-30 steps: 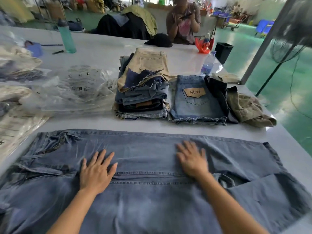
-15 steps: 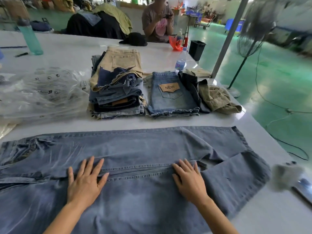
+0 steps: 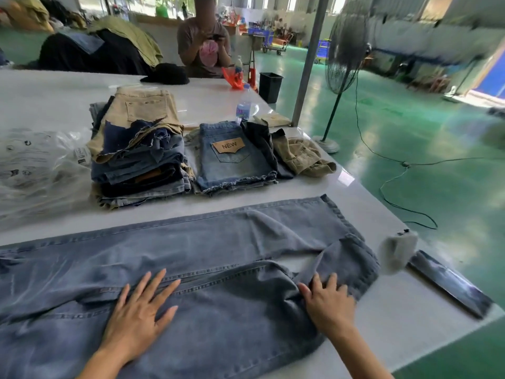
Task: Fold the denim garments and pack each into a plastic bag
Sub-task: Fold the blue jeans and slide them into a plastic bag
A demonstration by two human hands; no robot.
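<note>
The jeans (image 3: 191, 255) lie flat across the near part of the bench (image 3: 54, 99), long axis running left to right, leg hems pointing right. The waist end is cut off by the left frame edge and the near edge by the bottom of the frame. My left hand (image 3: 139, 315) rests flat on the denim along the centre seam, fingers spread and released. My right hand (image 3: 326, 305) lies on the near leg close to its hem; its fingertips meet a raised fold, and I cannot tell whether they pinch it. Beyond the jeans stand a stack of folded garments (image 3: 139, 157) and, just right of it, folded shorts (image 3: 232, 160) with a "NEW" patch. Plastic bags (image 3: 35, 165) sit at far left, print illegible. A blurred grey object (image 3: 396, 253) at the bench's right edge is unidentifiable. A fan (image 3: 347, 53) stands on the floor beyond.
</note>
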